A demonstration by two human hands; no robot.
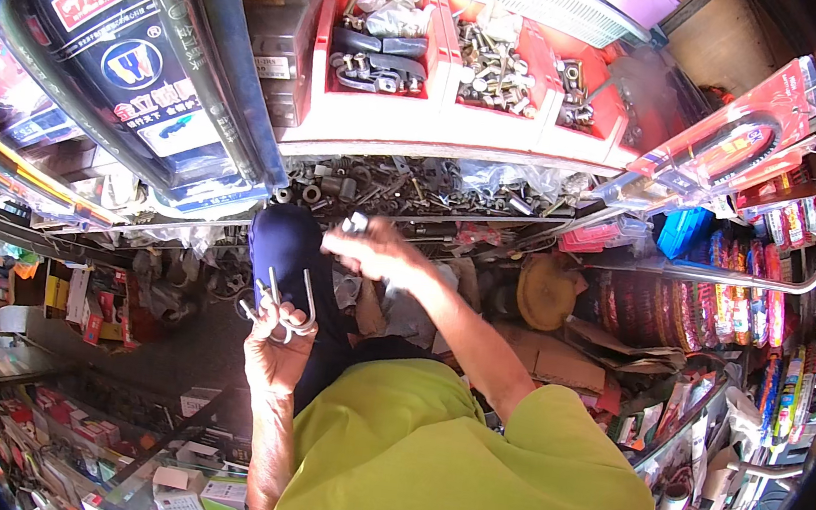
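My left hand (277, 346) is closed around bent metal rods that look like U-bolts (310, 296), their prongs pointing up and away from me. They are held above my dark blue trouser knee (287, 231). My right hand (383, 254) is to the right of the knee, just in front of the shelf, with its fingers curled and somewhat blurred. At its fingertips shows a small silvery piece (358, 222), whose kind I cannot make out. The two hands are apart.
Loose bolts and fittings (376, 186) fill a low shelf ahead. Above it stand red bins (439, 67) of hardware. A tall dark display case (129, 52) rises at left, a metal rail (708, 274) curves at right, and cardboard (557, 361) lies beside my right arm.
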